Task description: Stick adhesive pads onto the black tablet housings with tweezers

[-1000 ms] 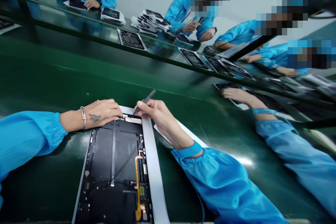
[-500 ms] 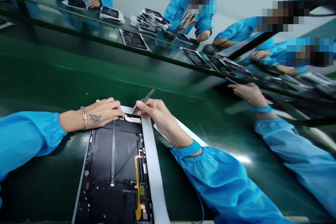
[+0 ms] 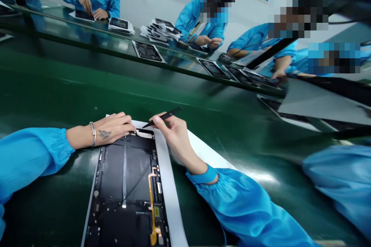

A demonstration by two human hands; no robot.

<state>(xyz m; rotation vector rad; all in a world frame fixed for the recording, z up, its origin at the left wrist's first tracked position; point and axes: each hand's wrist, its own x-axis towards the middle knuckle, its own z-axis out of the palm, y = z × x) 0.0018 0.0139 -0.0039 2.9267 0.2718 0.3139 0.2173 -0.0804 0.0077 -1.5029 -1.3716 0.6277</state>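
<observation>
While the left hand [image 3: 117, 128] lies on the far end of the opened device [image 3: 116, 177] by the tabletop [image 3: 58, 100] near edge, its grip impossible to tell, the right hand [image 3: 177, 139], apart from it, pinches dark tweezers [image 3: 171, 113] near that end.

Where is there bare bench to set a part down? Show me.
Widest patch: green bench between the left hand and the raised shelf. Another: left of the opened device, below the left sleeve. Crowded: the device's far edge, with the left hand and the right hand's pointed tool there; and far right, where panels lie.
</observation>
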